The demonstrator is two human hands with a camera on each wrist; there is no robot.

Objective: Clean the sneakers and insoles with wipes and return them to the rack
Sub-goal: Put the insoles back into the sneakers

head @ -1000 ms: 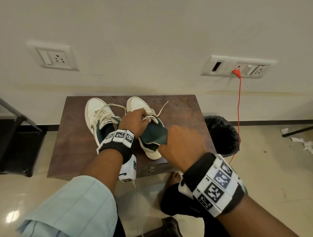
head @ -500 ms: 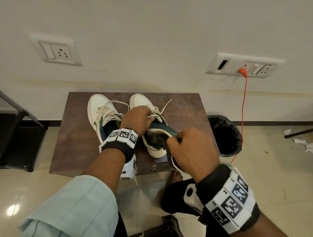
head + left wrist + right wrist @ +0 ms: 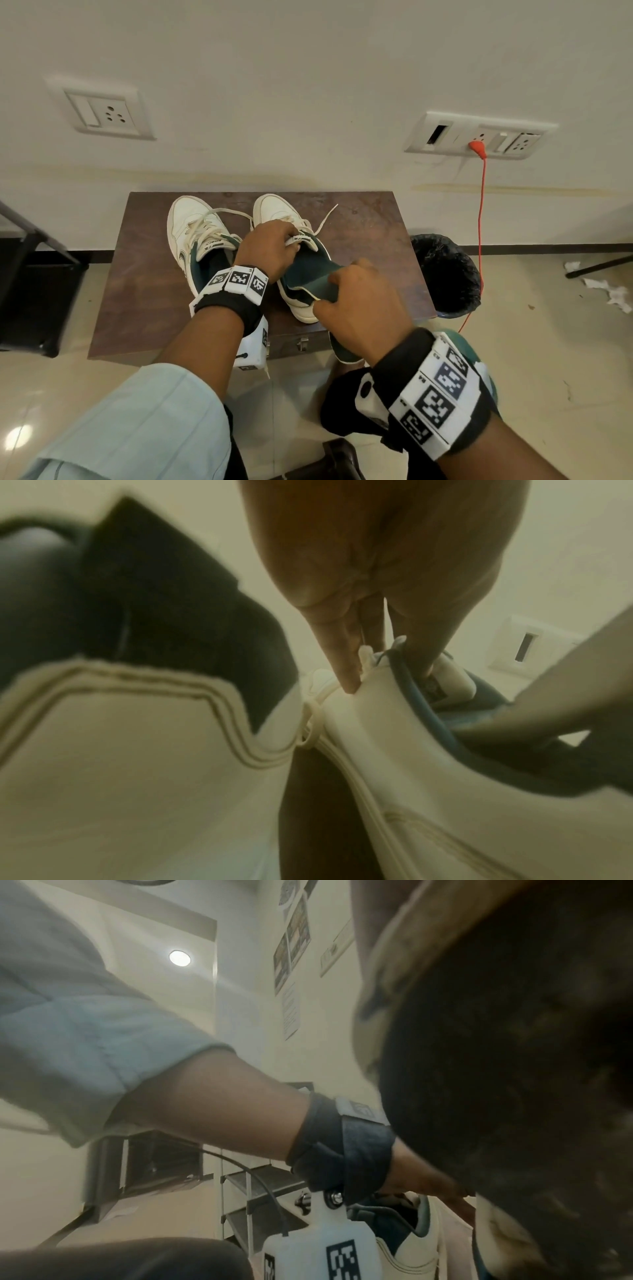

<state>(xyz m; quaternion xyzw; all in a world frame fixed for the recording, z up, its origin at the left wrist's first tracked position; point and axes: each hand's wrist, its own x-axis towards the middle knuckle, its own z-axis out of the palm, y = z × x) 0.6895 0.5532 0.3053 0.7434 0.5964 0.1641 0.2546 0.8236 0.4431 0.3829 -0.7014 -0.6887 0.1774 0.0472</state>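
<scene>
Two white and green sneakers stand side by side on a brown wooden table (image 3: 370, 233). The left sneaker (image 3: 191, 233) is untouched. My left hand (image 3: 270, 246) grips the tongue and laces of the right sneaker (image 3: 274, 209) and holds its opening wide; in the left wrist view its fingers (image 3: 346, 653) pinch the tongue top. My right hand (image 3: 356, 301) grips a dark green insole (image 3: 308, 274), bent, with its front end in the sneaker's opening and its rear end hanging below my palm. The insole's dark underside (image 3: 514, 1069) fills the right wrist view.
A black-lined bin (image 3: 445, 274) stands on the floor right of the table, with an orange cable (image 3: 481, 222) running down behind it. Crumpled white wipes (image 3: 613, 294) lie on the floor far right. A metal rack (image 3: 260, 1183) shows behind my left forearm.
My right hand drew the insole back toward me, then moved it forward to the sneaker's opening again. My left hand has stayed on the tongue.
</scene>
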